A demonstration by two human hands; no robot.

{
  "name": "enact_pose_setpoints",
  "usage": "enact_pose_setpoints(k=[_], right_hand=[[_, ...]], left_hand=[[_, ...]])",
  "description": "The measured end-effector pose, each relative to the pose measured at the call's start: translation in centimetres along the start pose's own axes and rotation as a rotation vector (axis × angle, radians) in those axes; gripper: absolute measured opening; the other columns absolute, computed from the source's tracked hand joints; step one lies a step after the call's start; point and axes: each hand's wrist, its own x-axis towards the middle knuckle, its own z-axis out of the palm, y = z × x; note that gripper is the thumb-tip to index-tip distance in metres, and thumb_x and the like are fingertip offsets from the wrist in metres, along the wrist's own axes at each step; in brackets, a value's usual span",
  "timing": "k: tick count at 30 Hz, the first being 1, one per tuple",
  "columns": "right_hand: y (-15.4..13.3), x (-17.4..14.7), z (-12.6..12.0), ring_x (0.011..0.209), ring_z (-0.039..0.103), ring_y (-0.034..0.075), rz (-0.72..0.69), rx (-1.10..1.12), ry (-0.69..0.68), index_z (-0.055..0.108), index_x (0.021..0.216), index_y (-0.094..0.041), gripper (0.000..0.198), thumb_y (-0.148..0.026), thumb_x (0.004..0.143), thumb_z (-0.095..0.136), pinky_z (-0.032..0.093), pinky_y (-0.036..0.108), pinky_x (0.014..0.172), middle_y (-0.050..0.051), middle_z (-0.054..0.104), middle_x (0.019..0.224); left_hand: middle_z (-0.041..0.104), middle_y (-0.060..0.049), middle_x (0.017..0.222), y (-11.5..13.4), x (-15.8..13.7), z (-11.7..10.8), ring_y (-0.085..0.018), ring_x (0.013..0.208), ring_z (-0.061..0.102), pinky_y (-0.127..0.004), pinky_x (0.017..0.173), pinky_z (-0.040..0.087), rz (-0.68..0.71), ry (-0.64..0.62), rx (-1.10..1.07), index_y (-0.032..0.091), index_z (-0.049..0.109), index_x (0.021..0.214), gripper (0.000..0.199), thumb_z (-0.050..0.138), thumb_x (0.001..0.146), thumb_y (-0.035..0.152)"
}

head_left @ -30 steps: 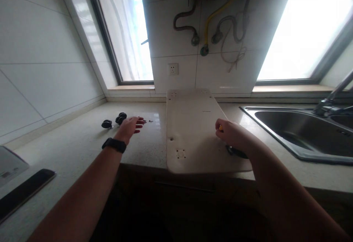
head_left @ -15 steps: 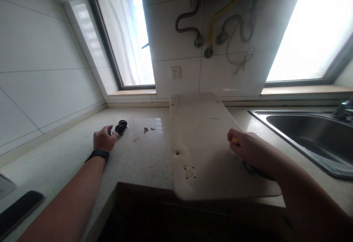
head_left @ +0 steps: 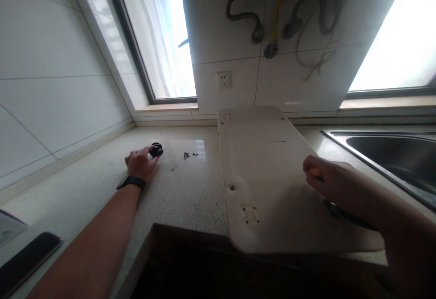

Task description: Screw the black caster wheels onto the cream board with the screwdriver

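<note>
On the counter at left, my left hand [head_left: 141, 163] reaches to the black caster wheels [head_left: 156, 150], its fingers closed around the near side of one. A small pile of dark screws [head_left: 186, 155] lies just right of them. My right hand [head_left: 322, 174], in a fist over the right part of a white board [head_left: 262, 167], grips an orange-handled tool [head_left: 316, 171]; the rest of the tool is hidden. The board has rounded corners and groups of small holes near its corners. A dark object [head_left: 332, 208] on the board is partly covered by my right forearm.
A steel sink [head_left: 344, 141] is set into the counter at right. A black phone-like slab [head_left: 32, 256] and a white box [head_left: 10, 226] lie at the lower left. Below the board's front edge is a dark opening [head_left: 190, 267]. Pipes [head_left: 245, 16] hang on the back wall.
My left hand has moved forward and right onto the black caster wheels and closed on one. My right hand keeps its grip above the board. The whole view has tipped downward somewhat.
</note>
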Motion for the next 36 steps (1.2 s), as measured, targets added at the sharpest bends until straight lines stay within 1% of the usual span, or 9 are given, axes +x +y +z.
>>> enact_pose_setpoints(k=[3, 6, 11, 13, 16, 19, 21, 27, 36], right_hand=[[0.2, 0.1, 0.2, 0.059, 0.055, 0.018, 0.01, -0.001, 0.001, 0.055, 0.086, -0.024, 0.008, -0.032, 0.088, 0.054, 0.037, 0.031, 0.059, 0.003, 0.064, 0.07], [0.1, 0.0, 0.2, 0.06, 0.055, 0.017, 0.019, 0.003, 0.016, 0.056, 0.088, -0.024, 0.007, -0.031, 0.087, 0.055, 0.037, 0.03, 0.059, 0.003, 0.064, 0.071], [-0.5, -0.3, -0.4, 0.06, 0.055, 0.017, 0.037, 0.004, 0.033, 0.06, 0.089, -0.023, 0.008, -0.029, 0.085, 0.057, 0.036, 0.029, 0.058, 0.004, 0.066, 0.072], [-0.7, -0.4, -0.5, 0.06, 0.055, 0.016, 0.034, 0.009, 0.028, 0.06, 0.088, -0.022, 0.008, -0.029, 0.085, 0.057, 0.036, 0.029, 0.057, 0.004, 0.065, 0.072], [-0.8, -0.6, -0.6, 0.061, 0.055, 0.016, 0.031, 0.021, 0.031, 0.06, 0.088, -0.022, 0.008, -0.029, 0.086, 0.056, 0.036, 0.029, 0.057, 0.004, 0.065, 0.072], [-0.7, -0.6, -0.5, 0.062, 0.056, 0.016, 0.031, 0.032, 0.045, 0.06, 0.089, -0.022, 0.009, -0.03, 0.087, 0.054, 0.037, 0.029, 0.059, 0.005, 0.066, 0.075], [-0.6, -0.6, -0.4, 0.063, 0.055, 0.016, 0.03, 0.035, 0.047, 0.059, 0.089, -0.022, 0.01, -0.03, 0.088, 0.054, 0.037, 0.029, 0.06, 0.004, 0.065, 0.074], [-0.5, -0.7, -0.3, 0.065, 0.055, 0.017, 0.044, 0.034, 0.057, 0.059, 0.091, -0.022, 0.011, -0.032, 0.089, 0.053, 0.037, 0.029, 0.061, 0.004, 0.066, 0.076], [-0.9, -1.0, -0.5, 0.064, 0.052, 0.015, 0.044, 0.016, 0.084, 0.058, 0.088, -0.023, 0.012, -0.033, 0.091, 0.052, 0.035, 0.028, 0.061, 0.003, 0.064, 0.075]], left_hand=[[0.071, -0.015, 0.13, 1.9, 0.1, -0.9, -0.032, 0.12, 0.064, -0.046, 0.104, 0.046, 0.09, -0.033, -0.164, 0.018, 0.06, 0.137, 0.053, 0.068, 0.088, 0.037], [0.074, -0.013, 0.124, 5.2, 0.0, -2.0, -0.023, 0.105, 0.072, -0.036, 0.092, 0.056, 0.161, -0.07, -0.325, 0.015, 0.053, 0.142, 0.056, 0.065, 0.092, 0.038], [0.073, -0.012, 0.125, 13.9, -3.4, -5.6, -0.025, 0.103, 0.072, -0.042, 0.091, 0.059, 0.313, -0.108, -0.627, 0.019, 0.062, 0.133, 0.052, 0.074, 0.087, 0.039], [0.072, -0.012, 0.127, 17.1, -5.7, -7.3, -0.025, 0.106, 0.071, -0.044, 0.09, 0.06, 0.362, -0.213, -0.732, 0.021, 0.062, 0.134, 0.051, 0.075, 0.087, 0.037], [0.074, -0.01, 0.123, 20.2, -9.1, -9.1, -0.025, 0.105, 0.072, -0.046, 0.095, 0.059, 0.452, -0.5, -0.922, 0.023, 0.063, 0.132, 0.049, 0.079, 0.087, 0.034], [0.074, -0.01, 0.123, 21.3, -11.6, -9.7, -0.024, 0.102, 0.073, -0.045, 0.092, 0.061, 0.485, -0.748, -1.049, 0.024, 0.064, 0.132, 0.048, 0.079, 0.088, 0.034], [0.075, -0.011, 0.12, 21.5, -12.7, -9.4, -0.024, 0.1, 0.073, -0.044, 0.091, 0.061, 0.476, -0.818, -1.059, 0.023, 0.064, 0.133, 0.05, 0.08, 0.087, 0.034], [0.075, -0.011, 0.114, 21.7, -13.9, -7.8, -0.023, 0.099, 0.071, -0.041, 0.089, 0.059, 0.45, -0.841, -1.034, 0.021, 0.064, 0.133, 0.047, 0.077, 0.09, 0.035], [0.073, -0.007, 0.104, 22.2, -14.3, -7.7, -0.019, 0.087, 0.065, -0.035, 0.084, 0.057, 0.505, -0.8, -0.948, 0.023, 0.066, 0.132, 0.047, 0.079, 0.088, 0.036]])
